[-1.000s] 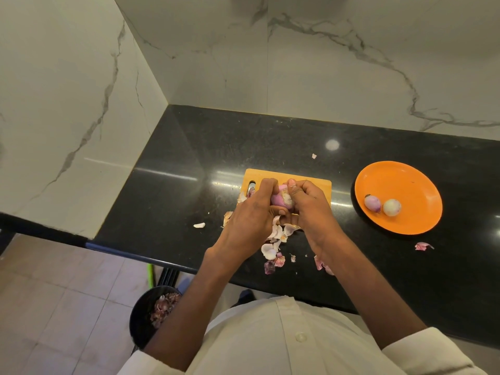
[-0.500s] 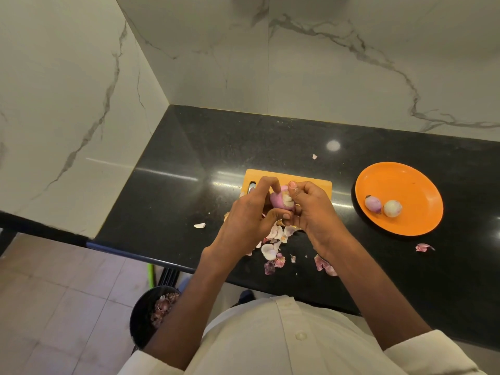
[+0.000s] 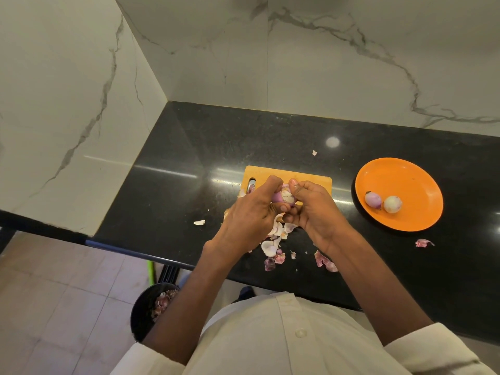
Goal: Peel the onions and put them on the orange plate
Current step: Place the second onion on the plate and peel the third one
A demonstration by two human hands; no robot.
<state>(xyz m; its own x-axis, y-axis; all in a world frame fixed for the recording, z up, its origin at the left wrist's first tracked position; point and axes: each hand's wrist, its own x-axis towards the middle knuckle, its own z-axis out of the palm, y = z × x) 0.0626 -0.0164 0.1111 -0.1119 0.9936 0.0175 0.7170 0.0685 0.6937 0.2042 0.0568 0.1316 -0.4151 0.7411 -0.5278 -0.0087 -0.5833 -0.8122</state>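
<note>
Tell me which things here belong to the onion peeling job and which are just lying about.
For the job: onion held in left hand and right hand; orange plate; two peeled onions; cutting board.

Lying about: loose peels; black bin on the floor.

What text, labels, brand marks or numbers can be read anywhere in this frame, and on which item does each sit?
None: no readable text shows in the head view.
The orange plate, the cutting board, the black countertop and the marble walls carry no print.
The white shirt shows only a plain button.
The bin on the floor shows no label.
</note>
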